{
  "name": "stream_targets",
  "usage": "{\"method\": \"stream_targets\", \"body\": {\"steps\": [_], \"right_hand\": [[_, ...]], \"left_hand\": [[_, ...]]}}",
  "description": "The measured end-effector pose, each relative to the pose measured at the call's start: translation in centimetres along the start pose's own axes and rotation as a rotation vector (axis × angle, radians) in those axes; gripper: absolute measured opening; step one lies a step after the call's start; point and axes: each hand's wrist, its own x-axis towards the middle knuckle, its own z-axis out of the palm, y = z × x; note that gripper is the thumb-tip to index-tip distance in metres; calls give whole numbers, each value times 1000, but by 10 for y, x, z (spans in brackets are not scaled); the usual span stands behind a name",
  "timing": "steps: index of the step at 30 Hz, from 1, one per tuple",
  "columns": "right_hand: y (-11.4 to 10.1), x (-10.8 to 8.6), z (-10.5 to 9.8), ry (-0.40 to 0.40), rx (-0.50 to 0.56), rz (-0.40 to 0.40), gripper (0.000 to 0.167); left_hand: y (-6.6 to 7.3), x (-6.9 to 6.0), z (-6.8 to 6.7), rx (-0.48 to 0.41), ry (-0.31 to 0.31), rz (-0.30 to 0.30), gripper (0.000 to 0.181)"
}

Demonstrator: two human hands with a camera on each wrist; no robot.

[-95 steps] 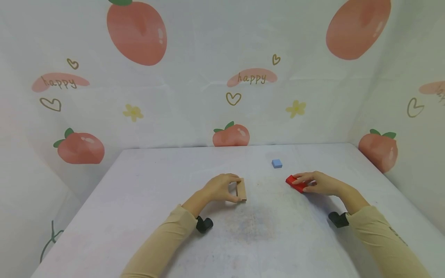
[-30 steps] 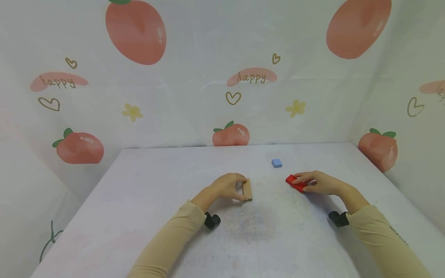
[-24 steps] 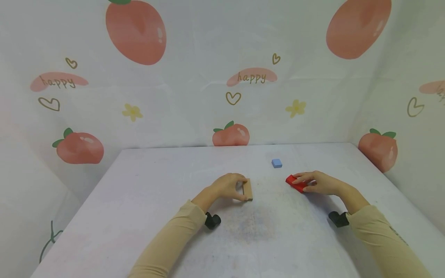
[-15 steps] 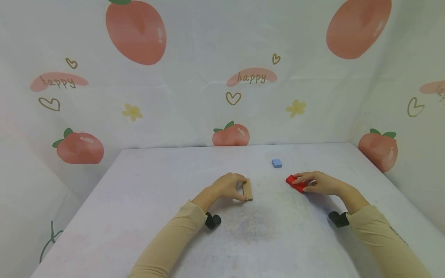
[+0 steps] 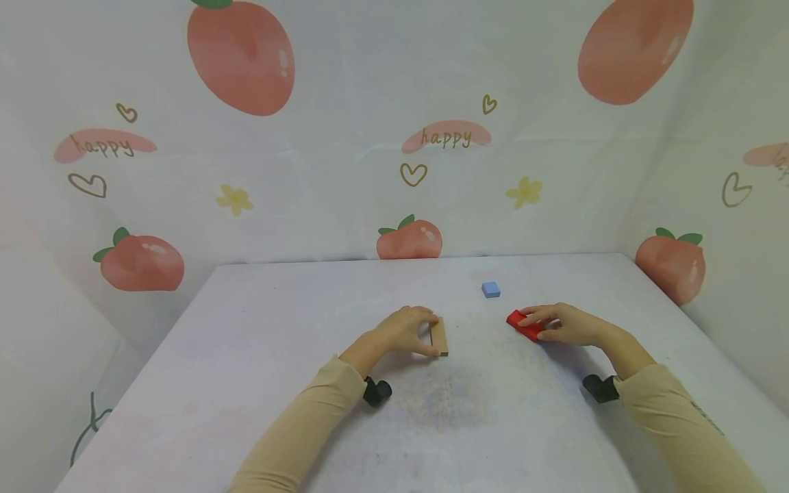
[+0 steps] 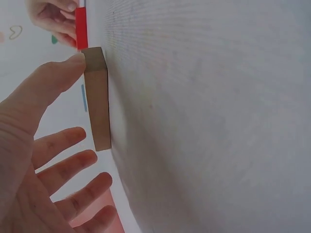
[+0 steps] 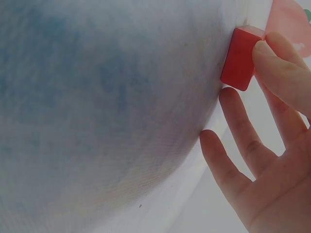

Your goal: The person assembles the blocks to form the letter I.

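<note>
In the head view my left hand (image 5: 403, 330) holds a flat wooden block (image 5: 440, 337) lengthwise between thumb and index finger, the block low at the tabletop. The left wrist view shows the thumb on the near end of this wooden block (image 6: 98, 107), with the other fingers spread behind it. To the right, my right hand (image 5: 567, 325) pinches a red block (image 5: 524, 329), which lies slanted. Seen from the right wrist, thumb and index finger sit on the red block (image 7: 238, 60), while two other fingers extend beside it. A gap separates the two blocks.
A small blue block (image 5: 491, 290) lies farther back, between the two hands. Black wrist cameras (image 5: 379, 393) hang under both wrists. The white table (image 5: 277, 342) meets a printed curtain (image 5: 345, 171) at its back edge.
Since the oldest frame, my left hand has shifted slightly right with the wooden block. Over the last second both hands and all the blocks look still.
</note>
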Motion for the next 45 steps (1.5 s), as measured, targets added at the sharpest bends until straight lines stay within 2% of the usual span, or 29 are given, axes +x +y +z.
{"method": "stream_targets", "body": {"steps": [7, 13, 21, 25, 31, 36, 45], "right_hand": [[0, 0, 0, 6, -15, 4, 35], [1, 0, 0, 2, 3, 4, 35], [1, 1, 0, 3, -7, 1, 35], [1, 1, -1, 5, -31, -21, 35], [0, 1, -2, 16, -45, -11, 40], [-3, 1, -3, 31, -53, 21, 50], [-1, 8, -3, -4, -76, 110, 59]], "left_hand": [[2, -6, -2, 19, 64, 58, 44], [4, -10, 2, 41, 87, 47, 32], [7, -11, 2, 28, 92, 19, 31], [7, -10, 1, 8, 84, 5, 32], [7, -9, 3, -31, 78, -10, 34], [7, -9, 4, -23, 78, -17, 34], [6, -8, 5, -48, 73, -32, 34]]}}
